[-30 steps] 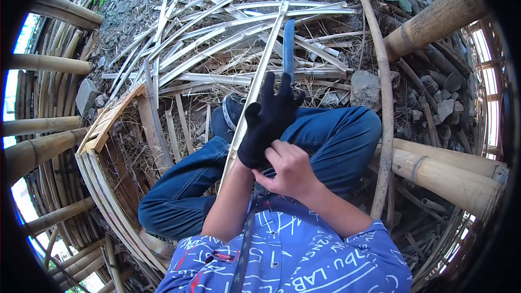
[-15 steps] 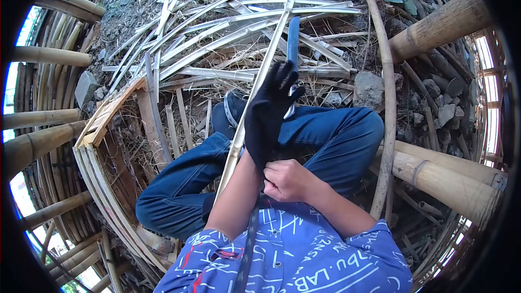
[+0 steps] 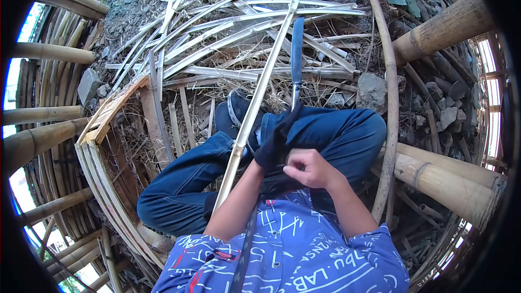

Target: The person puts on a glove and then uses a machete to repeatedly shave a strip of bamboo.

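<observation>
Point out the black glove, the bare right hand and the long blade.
Black glove (image 3: pixel 274 146), head view: on its dark fabric, above the cuff.
Bare right hand (image 3: pixel 311 167), head view: on the middle of the hand, behind the thumb.
Long blade (image 3: pixel 297 54), head view: on its flat, about midway along.

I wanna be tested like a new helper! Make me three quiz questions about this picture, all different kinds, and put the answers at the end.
1. Which hand wears the black glove?
2. True or false: the tip of the long blade points away from the person's shirt.
3. Pick one. The main colour of the shirt is: A) yellow, B) green, C) blue.

Key:
1. The left hand; the right hand is bare.
2. True.
3. C.
</observation>
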Motion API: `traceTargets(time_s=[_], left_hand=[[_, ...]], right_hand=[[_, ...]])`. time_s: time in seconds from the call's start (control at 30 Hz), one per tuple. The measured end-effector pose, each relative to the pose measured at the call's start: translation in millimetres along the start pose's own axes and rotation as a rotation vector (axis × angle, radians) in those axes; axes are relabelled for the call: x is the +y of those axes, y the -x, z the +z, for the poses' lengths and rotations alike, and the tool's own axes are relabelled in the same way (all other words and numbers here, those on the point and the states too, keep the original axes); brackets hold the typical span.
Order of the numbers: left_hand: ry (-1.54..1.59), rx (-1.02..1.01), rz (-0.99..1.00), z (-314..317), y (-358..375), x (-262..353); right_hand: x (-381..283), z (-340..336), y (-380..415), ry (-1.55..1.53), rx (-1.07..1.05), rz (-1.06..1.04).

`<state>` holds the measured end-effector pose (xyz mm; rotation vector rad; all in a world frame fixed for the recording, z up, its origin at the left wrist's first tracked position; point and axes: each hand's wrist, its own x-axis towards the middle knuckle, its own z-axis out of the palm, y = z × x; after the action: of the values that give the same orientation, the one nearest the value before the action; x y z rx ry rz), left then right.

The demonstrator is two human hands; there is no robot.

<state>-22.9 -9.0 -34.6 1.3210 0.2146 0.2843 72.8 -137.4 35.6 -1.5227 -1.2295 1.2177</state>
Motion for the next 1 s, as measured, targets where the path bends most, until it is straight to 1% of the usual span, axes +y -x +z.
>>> traceTargets(time_s=[0.03,0.1,0.13,0.17,0.2,0.23,0.27,0.3,0.33,0.37,0.4,0.43,0.5,0.53,0.6,0.63,0.73,0.8,0.83,0.87,0.9,0.93,0.97,1.0], left_hand=[[0.002,0.000,-0.003,2,3,-1],[0.093,-0.001,0.162,9,10,1],[0.671,0.107,-0.325,7,18,-2],[0.670,0.100,-0.326,7,20,-1],[0.697,0.075,-0.392,7,21,0],[0.724,0.052,-0.456,5,22,2],[0.945,-0.106,-0.455,-3,22,-2],[0.945,-0.100,-0.450,-3,26,-8],[0.589,-0.098,-0.390,-1,32,-13],[0.234,-0.095,-0.330,2,37,-10],[-0.117,-0.100,-0.269,5,40,-7],[-0.113,-0.103,-0.268,3,36,-4],[1.335,-0.245,-0.588,2,18,32],[1.333,-0.244,-0.584,3,17,33],[1.492,-0.166,-0.609,8,16,37],[1.490,-0.164,-0.608,10,14,40],[0.843,0.038,-0.693,22,-2,75],[0.412,0.170,-0.723,30,-7,86],[0.412,0.169,-0.723,32,-8,71],[0.786,0.136,-0.525,31,-10,45],[1.147,0.095,-0.304,31,-16,43],[0.880,0.154,-0.162,34,-13,44],[0.879,0.156,-0.158,32,-17,36],[0.919,0.310,-0.161,28,-24,19]], right_hand=[[0,-4,-3,-0.087,0.146,-0.069],[-7,-6,-13,-0.117,0.523,-0.011],[-9,-7,-18,-0.115,0.530,-0.009],[-11,-9,-22,0.170,0.495,-0.076],[-13,-10,-25,0.452,0.454,-0.140],[-11,-13,-25,0.452,0.460,-0.141],[-7,-19,-25,0.547,0.425,-0.222],[-4,-24,-24,0.638,0.383,-0.304],[-3,-30,-24,0.683,0.357,-0.374],[-4,-32,-22,0.675,0.353,-0.374],[-6,-33,-19,0.664,0.357,-0.464],[-10,-38,-17,0.663,0.360,-0.560],[-14,-42,-14,0.663,0.367,-0.588],[-14,-44,-14,0.639,0.375,-0.585],[-13,-46,-14,0.612,0.384,-0.587],[-11,-46,-13,0.607,0.395,-0.590],[-11,-45,-10,0.610,0.398,-0.569],[-11,-40,-8,0.610,0.382,-0.545],[-11,-36,-9,0.600,0.400,-0.532],[-11,-33,-11,0.594,0.419,-0.520],[-11,-24,-9,0.520,0.438,-0.520],[-16,-12,-7,0.453,0.444,-0.479],[-24,2,-6,0.381,0.448,-0.435],[-24,16,-8,0.421,0.463,-0.369]])
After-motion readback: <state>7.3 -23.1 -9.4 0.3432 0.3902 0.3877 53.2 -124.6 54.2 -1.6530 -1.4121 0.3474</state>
